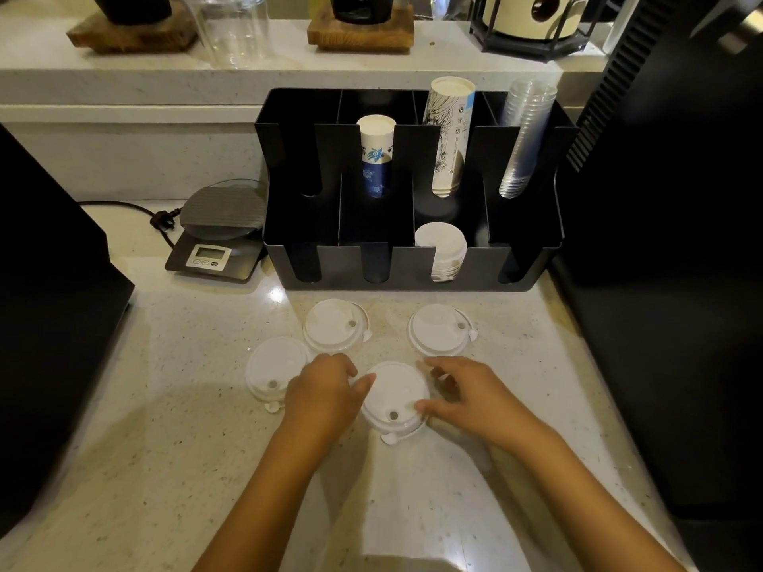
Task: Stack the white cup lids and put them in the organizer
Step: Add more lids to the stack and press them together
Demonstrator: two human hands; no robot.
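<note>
Several white cup lids lie on the speckled counter in front of the black organizer (413, 278). The nearest lid (394, 396) sits between my hands. My left hand (326, 392) touches its left edge and my right hand (466, 396) curls round its right edge. Another lid (274, 371) lies just left of my left hand. Two more lids (334, 324) (439, 328) rest closer to the organizer. A stack of white lids (439, 245) stands in one front compartment of the organizer.
The organizer's back slots hold a blue-and-white paper cup stack (375, 154), a tall printed cup stack (450, 134) and clear plastic cups (524, 134). A digital scale (219, 233) with a cord sits to the left. Dark machines flank both sides of the counter.
</note>
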